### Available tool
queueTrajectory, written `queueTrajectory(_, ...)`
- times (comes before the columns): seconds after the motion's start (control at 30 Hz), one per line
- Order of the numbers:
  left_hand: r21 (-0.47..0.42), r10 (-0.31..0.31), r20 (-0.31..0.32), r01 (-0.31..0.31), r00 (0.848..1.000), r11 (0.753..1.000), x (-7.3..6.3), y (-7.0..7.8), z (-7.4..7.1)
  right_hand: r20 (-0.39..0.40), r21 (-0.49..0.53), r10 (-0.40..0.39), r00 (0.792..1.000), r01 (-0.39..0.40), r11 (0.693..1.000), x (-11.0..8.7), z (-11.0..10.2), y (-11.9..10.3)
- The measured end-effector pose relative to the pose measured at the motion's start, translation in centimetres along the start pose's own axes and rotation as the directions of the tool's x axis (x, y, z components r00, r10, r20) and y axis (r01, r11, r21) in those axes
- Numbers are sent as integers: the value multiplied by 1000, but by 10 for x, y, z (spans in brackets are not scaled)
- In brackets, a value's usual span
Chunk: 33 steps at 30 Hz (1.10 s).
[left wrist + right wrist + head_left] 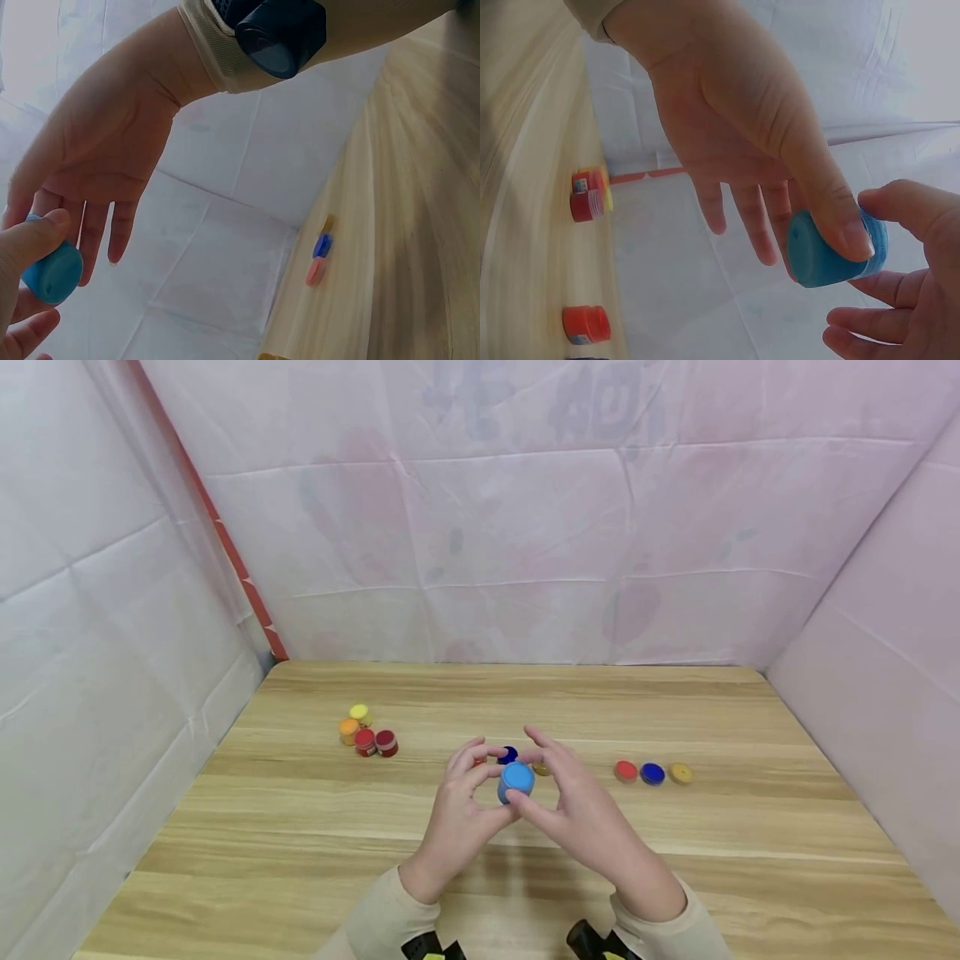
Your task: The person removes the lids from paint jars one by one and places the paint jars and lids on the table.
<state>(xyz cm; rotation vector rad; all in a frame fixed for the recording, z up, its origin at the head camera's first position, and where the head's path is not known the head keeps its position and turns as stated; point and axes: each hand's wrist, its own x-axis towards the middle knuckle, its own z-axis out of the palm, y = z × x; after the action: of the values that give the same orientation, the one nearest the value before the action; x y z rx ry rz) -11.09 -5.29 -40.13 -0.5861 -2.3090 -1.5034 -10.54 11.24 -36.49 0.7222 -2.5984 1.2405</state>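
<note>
A light blue lidded jar point(516, 782) is held up over the middle of the table, between both hands. My left hand point(462, 806) grips its body, thumb in front and fingers behind. My right hand point(588, 814) pinches around the ridged lid, its thumb at the near side. In the right wrist view the jar point(829, 255) shows its smooth base and ridged lid. Beyond the fingers sit a dark blue item point(507, 755) and a gold one point(542, 769), partly hidden.
Yellow point(360, 714), orange point(348, 731), red point(365, 742) and dark red jars point(386, 743) cluster at the left. Red point(626, 771), blue point(652, 773) and yellow lids point(681, 773) lie in a row at the right. White sheets point(487, 527) enclose the wooden table point(300, 868).
</note>
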Motion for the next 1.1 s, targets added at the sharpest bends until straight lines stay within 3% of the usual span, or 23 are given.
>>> queueTrajectory(0.3,7,56,-9,-56,998,998,0,-1,2,-27,22,-16,1000,17,1000,-1,3,0)
queueTrajectory(0.57,3,16,2,-16,1000,1000,0,0,1,-5,17,-46,999,46,999,-1,1,1)
queueTrajectory(0.73,10,-13,-1,13,1000,1000,0,0,0,-44,-43,-28,999,26,999,1,1,2)
queueTrajectory(0.9,23,11,16,-11,1000,1000,0,-2,1,-71,-77,-13,997,7,997,1,1,3)
queueTrajectory(1.1,38,21,21,-22,1000,999,0,-3,2,-34,-36,-32,999,31,999,1,2,4)
